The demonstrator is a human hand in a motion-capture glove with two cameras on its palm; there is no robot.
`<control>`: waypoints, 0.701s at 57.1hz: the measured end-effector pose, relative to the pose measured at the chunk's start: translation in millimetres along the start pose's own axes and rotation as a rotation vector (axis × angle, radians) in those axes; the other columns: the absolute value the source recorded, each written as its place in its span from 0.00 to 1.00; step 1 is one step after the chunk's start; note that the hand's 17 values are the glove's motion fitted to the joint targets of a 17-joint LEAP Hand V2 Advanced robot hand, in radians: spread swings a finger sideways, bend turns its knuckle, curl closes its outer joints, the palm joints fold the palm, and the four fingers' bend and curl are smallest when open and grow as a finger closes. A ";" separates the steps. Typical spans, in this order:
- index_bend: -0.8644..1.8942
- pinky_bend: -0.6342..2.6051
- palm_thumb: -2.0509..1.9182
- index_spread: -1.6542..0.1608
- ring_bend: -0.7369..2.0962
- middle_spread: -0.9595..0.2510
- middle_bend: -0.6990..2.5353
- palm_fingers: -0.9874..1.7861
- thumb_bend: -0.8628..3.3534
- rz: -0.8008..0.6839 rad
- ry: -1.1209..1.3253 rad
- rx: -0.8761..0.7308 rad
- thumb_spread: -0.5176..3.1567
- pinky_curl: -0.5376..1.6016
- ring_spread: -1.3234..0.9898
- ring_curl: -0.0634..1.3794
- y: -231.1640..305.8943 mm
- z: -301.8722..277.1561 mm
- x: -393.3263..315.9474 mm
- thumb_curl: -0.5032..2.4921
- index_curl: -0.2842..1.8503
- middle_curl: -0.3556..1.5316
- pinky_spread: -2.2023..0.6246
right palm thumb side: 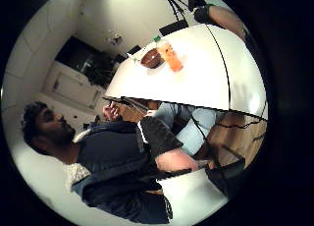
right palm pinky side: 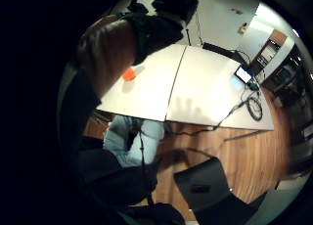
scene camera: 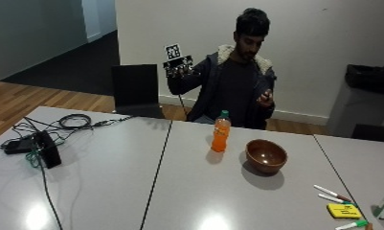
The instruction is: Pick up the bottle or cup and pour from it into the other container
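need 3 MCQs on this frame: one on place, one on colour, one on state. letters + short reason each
1. Where does the bottle stand?
A. beside the bowl, on the table
B. inside the bowl
C. on the floor

2. What colour is the bottle's cap?
A. red
B. green
C. white

3. What is the gloved right hand doing?
A. gripping the bottle
B. pressing on the bowl
C. raised in the air, holding nothing

Key:
1 A, the bottle is upright on the table next to the bowl, apart from it.
2 B, a green cap tops the orange drink.
3 C, the hand is up by the shoulder, far from both containers.
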State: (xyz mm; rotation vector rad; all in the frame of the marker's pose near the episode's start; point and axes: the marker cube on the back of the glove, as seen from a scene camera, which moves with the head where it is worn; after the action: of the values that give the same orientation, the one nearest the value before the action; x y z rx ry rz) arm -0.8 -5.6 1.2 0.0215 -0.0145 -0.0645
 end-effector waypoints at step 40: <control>0.35 0.34 0.59 0.72 0.33 0.81 0.30 0.49 0.20 -0.077 0.169 -0.010 0.39 0.36 0.66 0.18 -49.8 96.2 -60.8 0.27 0.24 0.34 0.91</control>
State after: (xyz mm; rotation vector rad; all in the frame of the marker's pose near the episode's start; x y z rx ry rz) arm -66.1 -53.4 95.4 0.0171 0.1557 -0.1399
